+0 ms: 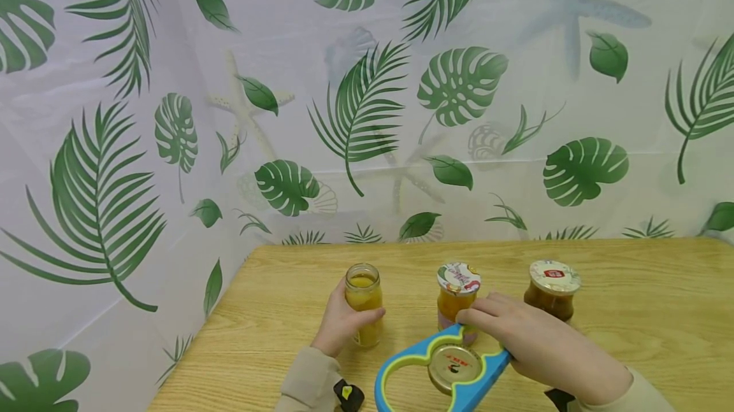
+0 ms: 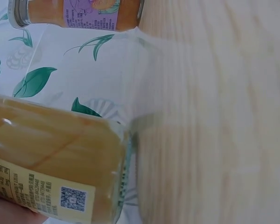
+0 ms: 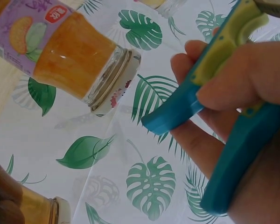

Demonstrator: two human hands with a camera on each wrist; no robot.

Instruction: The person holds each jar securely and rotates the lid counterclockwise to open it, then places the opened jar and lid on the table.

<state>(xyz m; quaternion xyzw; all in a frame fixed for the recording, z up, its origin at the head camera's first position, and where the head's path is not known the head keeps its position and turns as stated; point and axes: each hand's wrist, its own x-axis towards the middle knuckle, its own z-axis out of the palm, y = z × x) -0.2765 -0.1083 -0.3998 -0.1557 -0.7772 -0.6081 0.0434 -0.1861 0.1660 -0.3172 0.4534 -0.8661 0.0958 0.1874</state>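
Your right hand (image 1: 539, 345) clamps the blue jar opener (image 1: 436, 367), gold lid (image 1: 454, 367) caught in its ring, low centre frame. Up-left, your left hand (image 1: 341, 323) wraps the upright, lidless jar (image 1: 364, 304).

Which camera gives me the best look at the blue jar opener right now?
The head view: the whole jar opener shows there, with a gold lid caught in its ring and the right hand gripping its handles. The right wrist view shows only the handles up close. The left wrist view shows none of it.
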